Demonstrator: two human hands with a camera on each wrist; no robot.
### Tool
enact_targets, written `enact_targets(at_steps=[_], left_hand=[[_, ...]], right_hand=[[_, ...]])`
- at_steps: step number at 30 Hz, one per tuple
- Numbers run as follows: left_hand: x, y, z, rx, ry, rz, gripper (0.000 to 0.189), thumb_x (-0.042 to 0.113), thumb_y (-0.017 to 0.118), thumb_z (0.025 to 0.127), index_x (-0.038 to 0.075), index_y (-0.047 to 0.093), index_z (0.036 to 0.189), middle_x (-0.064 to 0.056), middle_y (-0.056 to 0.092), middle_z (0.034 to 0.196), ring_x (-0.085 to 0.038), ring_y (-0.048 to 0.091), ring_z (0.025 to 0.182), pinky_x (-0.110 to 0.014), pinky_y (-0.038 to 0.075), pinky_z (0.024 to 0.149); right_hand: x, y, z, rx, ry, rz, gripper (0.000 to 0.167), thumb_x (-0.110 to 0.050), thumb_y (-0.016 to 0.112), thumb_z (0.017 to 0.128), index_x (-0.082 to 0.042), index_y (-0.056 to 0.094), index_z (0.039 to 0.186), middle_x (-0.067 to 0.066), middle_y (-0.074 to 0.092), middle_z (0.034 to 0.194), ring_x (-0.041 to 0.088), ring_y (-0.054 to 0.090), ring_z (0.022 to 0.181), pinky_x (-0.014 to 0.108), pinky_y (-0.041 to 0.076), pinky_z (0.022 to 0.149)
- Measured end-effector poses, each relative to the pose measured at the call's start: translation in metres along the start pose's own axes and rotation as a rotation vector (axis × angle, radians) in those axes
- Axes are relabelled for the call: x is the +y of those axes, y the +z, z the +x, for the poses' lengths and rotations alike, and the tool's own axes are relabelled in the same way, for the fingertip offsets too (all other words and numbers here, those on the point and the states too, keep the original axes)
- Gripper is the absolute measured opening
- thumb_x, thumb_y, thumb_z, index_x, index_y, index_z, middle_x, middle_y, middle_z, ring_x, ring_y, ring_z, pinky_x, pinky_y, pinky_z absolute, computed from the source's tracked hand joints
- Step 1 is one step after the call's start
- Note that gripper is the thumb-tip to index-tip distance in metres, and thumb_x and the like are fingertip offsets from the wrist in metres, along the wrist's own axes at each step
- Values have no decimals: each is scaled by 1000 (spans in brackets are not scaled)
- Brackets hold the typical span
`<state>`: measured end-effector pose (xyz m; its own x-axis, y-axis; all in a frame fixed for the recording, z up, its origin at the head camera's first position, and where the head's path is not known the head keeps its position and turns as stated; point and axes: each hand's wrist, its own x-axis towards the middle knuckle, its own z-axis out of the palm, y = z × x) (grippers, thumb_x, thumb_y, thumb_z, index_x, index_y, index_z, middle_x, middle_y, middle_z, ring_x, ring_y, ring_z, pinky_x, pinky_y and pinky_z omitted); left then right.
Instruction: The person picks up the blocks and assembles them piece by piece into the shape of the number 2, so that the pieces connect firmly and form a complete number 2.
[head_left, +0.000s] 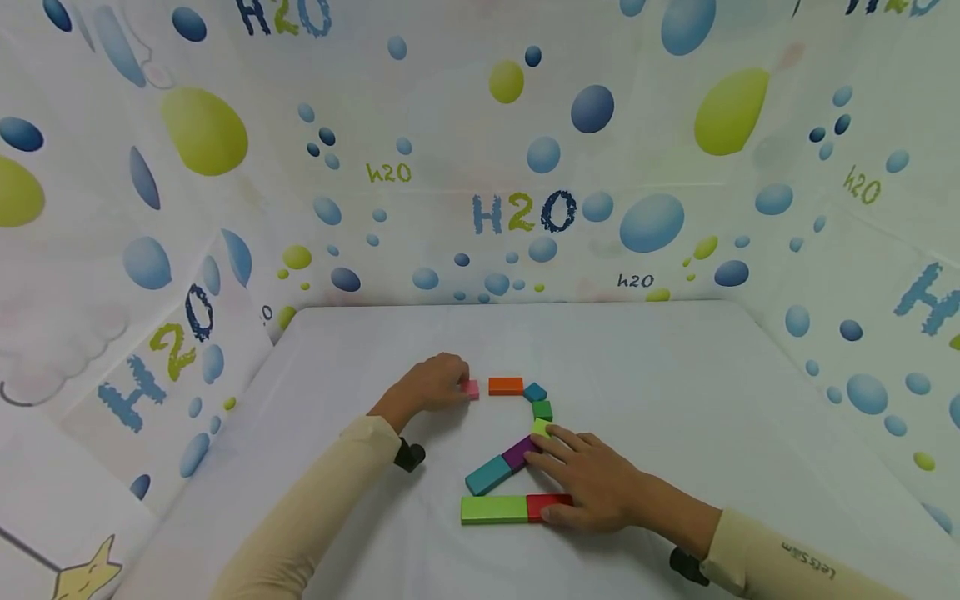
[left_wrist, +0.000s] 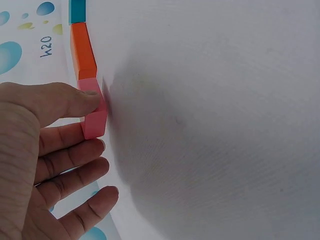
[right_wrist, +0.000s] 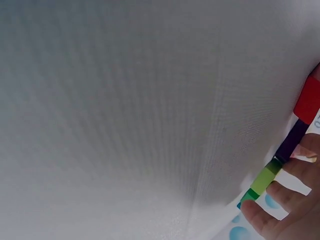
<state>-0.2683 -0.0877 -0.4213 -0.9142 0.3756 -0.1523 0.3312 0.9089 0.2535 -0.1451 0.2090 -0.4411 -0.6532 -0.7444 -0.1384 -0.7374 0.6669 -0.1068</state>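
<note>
In the left wrist view, the thumb and index finger of my left hand (head_left: 429, 385) pinch a small pink block (left_wrist: 93, 122). It stands close beside an orange block (head_left: 506, 386). My right hand (head_left: 600, 485) lies palm down with fingers spread over the lower right of the block row. Its fingertips touch a small yellow-green block (head_left: 540, 427) and a purple block (head_left: 516, 455); the thumb lies on a red block (head_left: 536, 507), partly hidden by the hand. A teal block (head_left: 487, 475) joins the purple one, and a long light-green block (head_left: 493, 510) abuts the red.
Between the orange and yellow-green blocks come a blue pentagonal block (head_left: 535, 392) and a small green block (head_left: 542, 410). All lie on a white-covered table (head_left: 675, 375). Behind and beside it hangs a printed sheet (head_left: 450, 125) with blue and green drops.
</note>
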Motion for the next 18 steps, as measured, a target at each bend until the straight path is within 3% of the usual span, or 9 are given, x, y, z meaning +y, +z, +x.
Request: enact_targets(at_steps=[6,18], left_hand=[[1,-1,1,11,7,-12,25,31,73,92,12,69,107,1,59,90,-19,54,88,-31,51,78],[6,0,3,41,-38,9,32,37,75,91,9,69,108,-1,59,87,-20,54,87,-32,52,77]], right_hand=[[0,1,0,3,3,4,84,-76,43,91,-27,36,159,-1,32,165,33,22,153,60,34,114],[-2,0,-1,12,2,17,82,-74,45,92,-26,36,158,0,32,165,33,22,153,60,33,114]])
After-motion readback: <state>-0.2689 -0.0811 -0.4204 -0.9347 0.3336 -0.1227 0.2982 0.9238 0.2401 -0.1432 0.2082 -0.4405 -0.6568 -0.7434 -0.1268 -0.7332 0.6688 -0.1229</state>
